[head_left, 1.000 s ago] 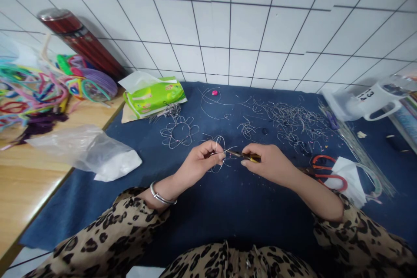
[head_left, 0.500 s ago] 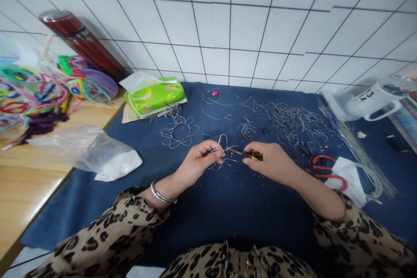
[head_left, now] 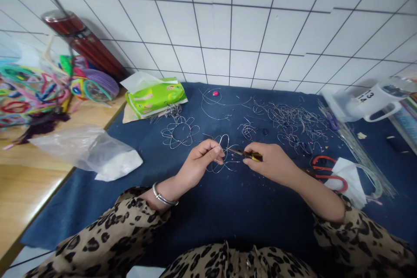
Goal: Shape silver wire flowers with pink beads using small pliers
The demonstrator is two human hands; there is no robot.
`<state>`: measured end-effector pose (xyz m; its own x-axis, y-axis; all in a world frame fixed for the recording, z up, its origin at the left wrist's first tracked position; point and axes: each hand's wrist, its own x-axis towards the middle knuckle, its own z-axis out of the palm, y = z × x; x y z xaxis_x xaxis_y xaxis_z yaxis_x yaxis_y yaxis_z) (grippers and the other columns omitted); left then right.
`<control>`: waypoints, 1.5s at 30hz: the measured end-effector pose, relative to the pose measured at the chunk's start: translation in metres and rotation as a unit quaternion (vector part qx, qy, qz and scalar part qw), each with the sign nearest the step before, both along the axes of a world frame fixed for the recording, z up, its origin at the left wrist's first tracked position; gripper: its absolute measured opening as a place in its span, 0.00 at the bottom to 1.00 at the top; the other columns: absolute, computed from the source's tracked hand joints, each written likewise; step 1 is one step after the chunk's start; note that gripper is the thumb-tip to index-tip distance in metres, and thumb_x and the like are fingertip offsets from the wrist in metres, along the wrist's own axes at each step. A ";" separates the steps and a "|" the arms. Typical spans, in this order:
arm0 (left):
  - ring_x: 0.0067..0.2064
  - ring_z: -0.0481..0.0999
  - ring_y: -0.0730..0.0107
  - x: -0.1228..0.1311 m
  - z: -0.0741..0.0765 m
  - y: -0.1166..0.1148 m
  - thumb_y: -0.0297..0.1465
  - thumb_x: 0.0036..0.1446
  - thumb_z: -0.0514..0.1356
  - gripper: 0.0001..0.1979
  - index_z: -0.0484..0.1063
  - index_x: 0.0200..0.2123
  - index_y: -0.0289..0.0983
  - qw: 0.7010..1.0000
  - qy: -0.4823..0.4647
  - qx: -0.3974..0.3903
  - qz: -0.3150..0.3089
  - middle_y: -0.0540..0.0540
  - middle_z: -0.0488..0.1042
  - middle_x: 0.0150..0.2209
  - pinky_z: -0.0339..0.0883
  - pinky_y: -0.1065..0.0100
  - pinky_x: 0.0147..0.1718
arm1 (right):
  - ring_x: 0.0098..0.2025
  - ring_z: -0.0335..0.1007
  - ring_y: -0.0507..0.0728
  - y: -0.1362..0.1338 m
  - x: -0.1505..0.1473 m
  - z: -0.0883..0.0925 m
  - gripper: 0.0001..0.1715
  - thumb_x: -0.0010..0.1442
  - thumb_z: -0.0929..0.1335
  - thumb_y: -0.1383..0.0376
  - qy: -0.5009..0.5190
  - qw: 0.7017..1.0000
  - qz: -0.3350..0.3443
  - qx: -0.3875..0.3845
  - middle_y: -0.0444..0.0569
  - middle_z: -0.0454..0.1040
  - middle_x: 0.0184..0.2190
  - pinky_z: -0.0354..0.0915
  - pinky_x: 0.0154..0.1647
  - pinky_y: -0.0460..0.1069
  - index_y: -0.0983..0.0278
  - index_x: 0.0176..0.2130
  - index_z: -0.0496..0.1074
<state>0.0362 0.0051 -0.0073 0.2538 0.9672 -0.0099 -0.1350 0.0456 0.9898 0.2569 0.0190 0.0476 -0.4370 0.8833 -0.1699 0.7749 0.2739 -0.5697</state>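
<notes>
Between thumb and fingers, my left hand [head_left: 206,158] pinches a piece of thin silver wire bent into loops [head_left: 223,140]. My right hand [head_left: 272,160] is wrapped round a pair of pliers [head_left: 252,155] with dark and yellow handles. The jaws point left and reach the wire beside my left fingertips; whether they grip it is too small to tell. Left of my left hand, a flower-shaped wire ring [head_left: 180,134] with several petal loops lies on the dark blue cloth [head_left: 224,213].
Tangled wire scraps [head_left: 293,119] lie at the back right, near straight wires [head_left: 361,152], red-handled scissors [head_left: 329,173] and a white mug [head_left: 381,97]. To the left are a green tissue pack [head_left: 156,97], a plastic bag [head_left: 94,150], a red thermos [head_left: 84,43] and colourful pipe cleaners [head_left: 29,91].
The looped wire and the pliers' jaws have shifted very slightly between my hands. A dark cord now hangs across the upper left, in front of the thermos.
</notes>
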 end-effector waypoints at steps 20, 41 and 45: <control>0.26 0.69 0.75 -0.002 0.001 0.002 0.34 0.59 0.56 0.09 0.68 0.29 0.35 0.998 0.056 0.009 -0.007 0.50 0.69 0.25 0.63 0.70 0.29 | 0.31 0.66 0.51 -0.004 0.000 0.002 0.08 0.56 0.64 0.62 -0.048 0.995 0.047 0.073 0.40 0.73 0.30 0.57 0.31 0.45 0.58 0.38 0.71; 0.25 0.67 0.76 -0.001 0.003 0.000 0.34 0.59 0.57 0.10 0.66 0.28 0.35 1.000 0.030 0.004 0.008 0.50 0.69 0.24 0.62 0.71 0.28 | 0.35 0.67 0.53 -0.002 0.000 0.005 0.09 0.57 0.65 0.60 -0.063 0.995 0.037 0.074 0.44 0.73 0.32 0.59 0.34 0.47 0.60 0.38 0.70; 0.26 0.67 0.75 -0.002 0.006 0.001 0.34 0.59 0.56 0.09 0.66 0.29 0.35 0.999 0.014 0.019 0.037 0.51 0.69 0.24 0.63 0.70 0.30 | 0.32 0.66 0.52 -0.004 0.000 0.007 0.09 0.57 0.64 0.60 -0.040 0.996 0.023 0.074 0.44 0.73 0.32 0.59 0.32 0.46 0.60 0.38 0.70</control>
<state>0.0338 0.0065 -0.0010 0.1823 0.9830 0.0216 -0.1098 -0.0015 0.9940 0.2569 0.0153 0.0543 -0.4674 0.8809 -0.0748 0.8013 0.3865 -0.4567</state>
